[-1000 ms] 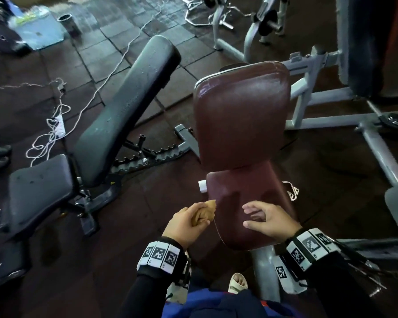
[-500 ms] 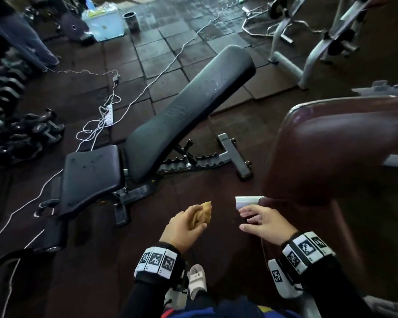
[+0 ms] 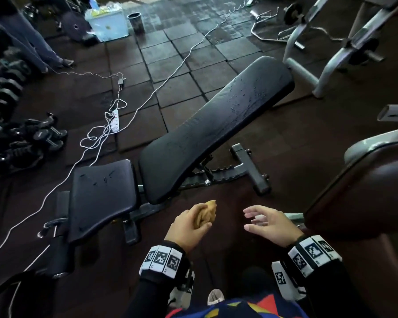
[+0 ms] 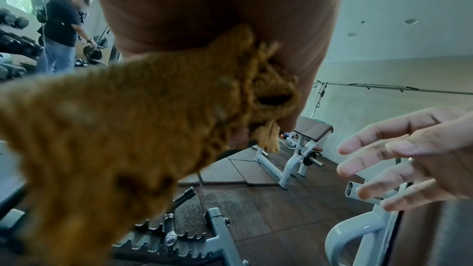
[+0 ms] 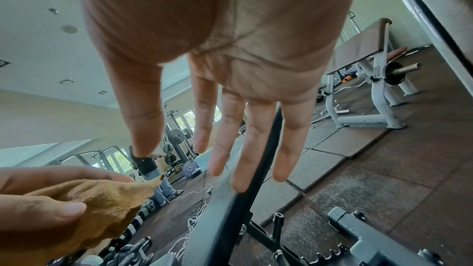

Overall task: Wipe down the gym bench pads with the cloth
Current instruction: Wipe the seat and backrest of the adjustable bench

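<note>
Dark rubber floor tiles (image 3: 170,58) cover the gym, with pale walls and ceiling showing in both wrist views. One black adjustable bench (image 3: 207,131) stands ahead of the hands, made of two pads: a long inclined back pad (image 3: 218,125) speckled with droplets and a shorter seat pad (image 3: 101,198) ahead and to the left of the left hand. One maroon padded seat (image 3: 363,191) sits just to the right of the right hand. The left hand (image 3: 189,223) has its grip clamped on a bunched tan cloth (image 3: 205,215), fingers and thumb curled round it, held in the air short of the black pads and touching neither. The right hand (image 3: 271,223) hovers beside it with its grip apart, four fingers (image 5: 245,149) and thumb spread and holding nothing. Farther beyond the left hand lie one white power strip (image 3: 115,120) with tangled cords, one metal cup (image 3: 136,21), one pale plastic box (image 3: 108,26), and a cluster of dumbbells (image 3: 32,138). One other person's legs (image 3: 32,40) stand at the far left.
</note>
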Available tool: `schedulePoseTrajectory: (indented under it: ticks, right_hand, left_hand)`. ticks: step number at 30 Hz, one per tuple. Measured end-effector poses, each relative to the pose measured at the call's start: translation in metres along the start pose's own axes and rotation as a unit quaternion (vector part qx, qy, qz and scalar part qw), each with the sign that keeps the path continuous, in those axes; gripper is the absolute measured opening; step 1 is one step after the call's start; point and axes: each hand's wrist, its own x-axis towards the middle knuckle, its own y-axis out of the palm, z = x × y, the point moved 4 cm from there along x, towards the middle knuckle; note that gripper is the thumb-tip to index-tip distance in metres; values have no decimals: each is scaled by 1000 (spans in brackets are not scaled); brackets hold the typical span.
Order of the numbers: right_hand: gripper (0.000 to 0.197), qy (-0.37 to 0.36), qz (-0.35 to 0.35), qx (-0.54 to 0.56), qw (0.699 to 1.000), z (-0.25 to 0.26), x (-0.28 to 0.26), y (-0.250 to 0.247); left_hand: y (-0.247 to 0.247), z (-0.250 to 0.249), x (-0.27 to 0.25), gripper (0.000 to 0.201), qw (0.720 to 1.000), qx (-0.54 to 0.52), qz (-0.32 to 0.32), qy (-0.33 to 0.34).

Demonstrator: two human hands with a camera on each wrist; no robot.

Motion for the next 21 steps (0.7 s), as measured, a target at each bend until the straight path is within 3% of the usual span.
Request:
schedulePoseTrajectory:
  ticks: [9,21]
  right_hand:
    - [35,9,-21,-2,1000,10,91,-68]
    - [15,-25,-107,11,994,38,204,-172]
  left_hand:
    - [-4,-34,111,48,999,-17,30,18]
    - [-16,-136,279,54,996,-32,27,84]
